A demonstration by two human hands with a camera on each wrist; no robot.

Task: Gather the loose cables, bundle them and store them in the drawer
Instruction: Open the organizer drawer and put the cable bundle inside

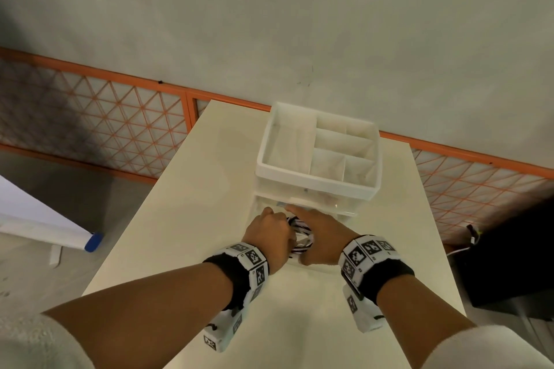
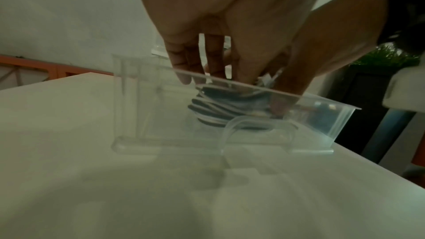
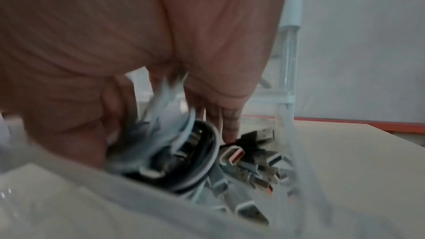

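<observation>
A coil of black and white cables (image 1: 299,232) sits low inside the pulled-out clear bottom drawer (image 1: 347,216) of a white organizer (image 1: 371,189). My left hand (image 1: 277,229) grips the coil from the left and my right hand (image 1: 314,234) grips it from the right. In the left wrist view the cable bundle (image 2: 218,110) lies behind the drawer's clear front (image 2: 161,124), with my left fingers (image 2: 184,72) reaching down onto it. The right wrist view shows the coil (image 3: 184,152) between thumb and fingers, with several USB plugs (image 3: 250,163) splayed on the drawer floor.
The organizer stands at the back of a white table (image 1: 186,219); its top tray has open compartments (image 1: 338,147). An orange lattice rail (image 1: 120,117) runs behind the table. A dark object (image 1: 509,263) sits to the right, beyond the table's edge.
</observation>
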